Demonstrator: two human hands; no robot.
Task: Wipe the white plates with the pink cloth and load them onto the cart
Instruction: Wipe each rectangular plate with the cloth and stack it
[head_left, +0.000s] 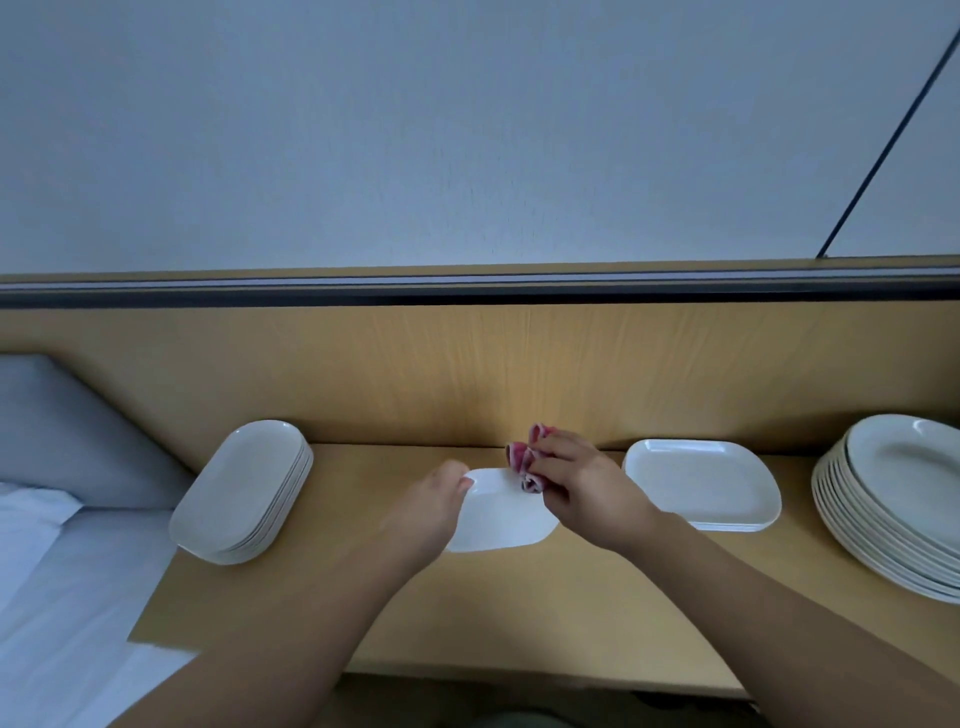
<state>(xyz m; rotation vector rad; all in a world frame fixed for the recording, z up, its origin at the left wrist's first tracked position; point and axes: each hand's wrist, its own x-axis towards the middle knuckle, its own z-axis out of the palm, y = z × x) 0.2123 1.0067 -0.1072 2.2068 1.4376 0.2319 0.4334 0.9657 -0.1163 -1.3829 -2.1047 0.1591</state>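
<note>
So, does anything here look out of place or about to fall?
Only one thing: the stack of oval plates sits angled at the left edge of the table, beside the bed, and may slightly overhang it. Nothing looks spilled or broken. The right hand grips the pink cloth over the square plate that the left hand holds.

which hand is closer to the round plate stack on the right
Right. The right hand, gripping the pink cloth, is left of the stack; the left hand is farther left, holding a plate.
</note>
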